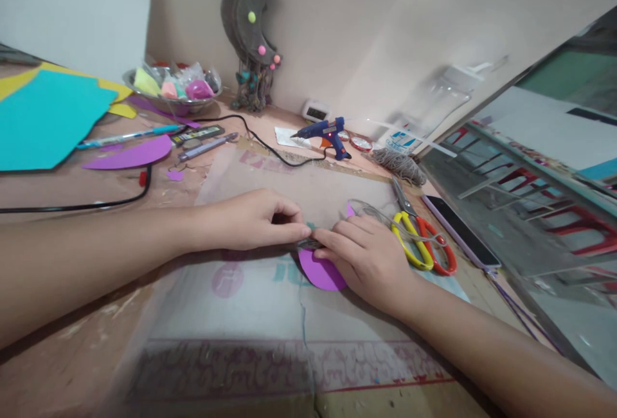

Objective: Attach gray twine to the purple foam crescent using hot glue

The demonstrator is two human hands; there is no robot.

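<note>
Over the middle of the mat, my left hand pinches grey yarn between thumb and fingertip. My right hand lies closed over a purple paper piece, its fingertips meeting those of the left at the yarn. A rounded edge of the paper shows below the fingers and a purple tip sticks out above the knuckles; the rest is covered. Thin yarn loops from behind the right hand toward scissors with one yellow and one red handle.
A blue glue gun with a black cord stands behind the hands. Near it lies a grey yarn bundle. A phone rests along the right edge. Turquoise paper, pens and a bowl of bagged coloured material are left.
</note>
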